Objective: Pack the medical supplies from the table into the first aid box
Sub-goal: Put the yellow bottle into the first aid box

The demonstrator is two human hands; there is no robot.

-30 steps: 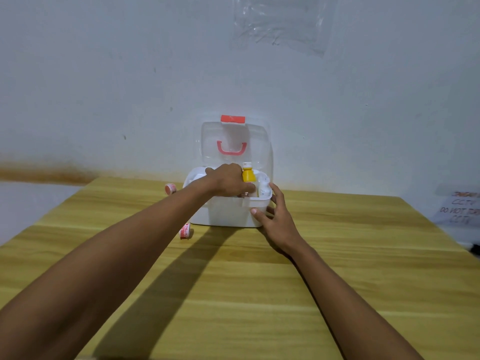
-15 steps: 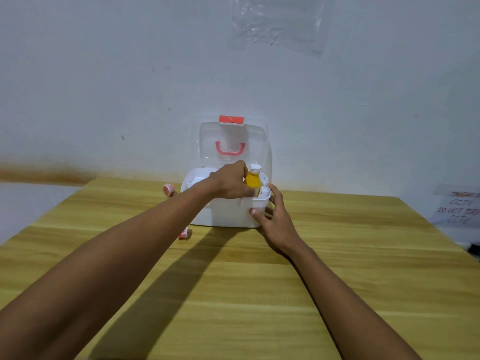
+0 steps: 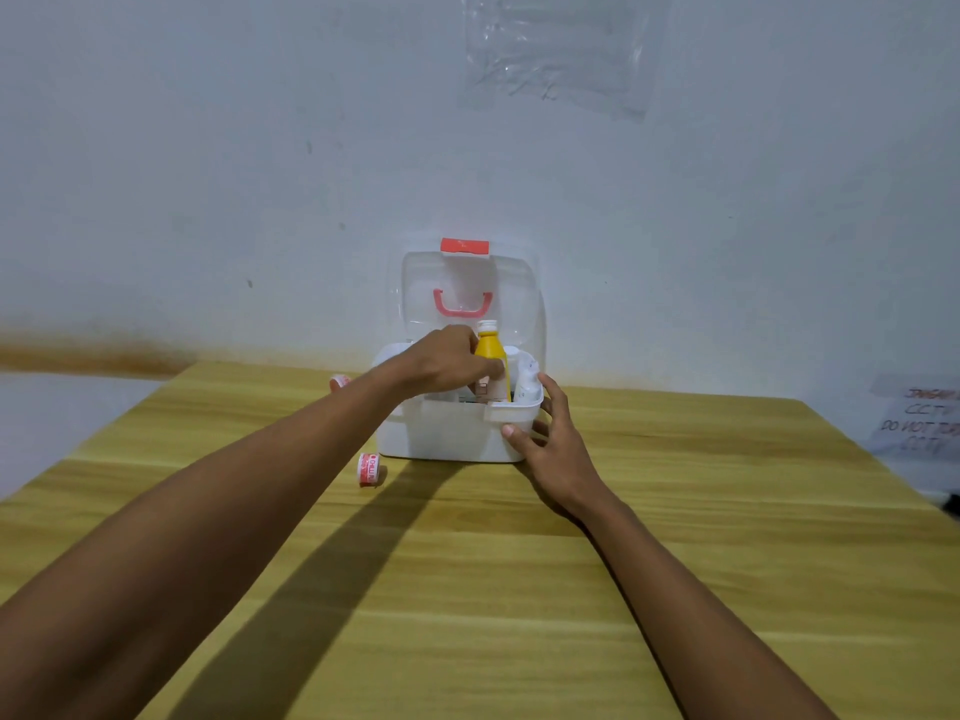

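Head view: both forearms run off the bottom edge over the table [image 3: 519,589]. Left of centre a red-and-white roll [image 3: 371,469] lies beside the first aid box [image 3: 447,433]. At centre, the right hand [image 3: 553,449] clasps the box's right corner. The left hand [image 3: 447,363] has a closed grip on the yellow bottle [image 3: 491,350], hiding its lower part inside the box. Behind the left forearm, another roll [image 3: 338,380] shows partly. Farther back, the lid [image 3: 467,293] stands open.
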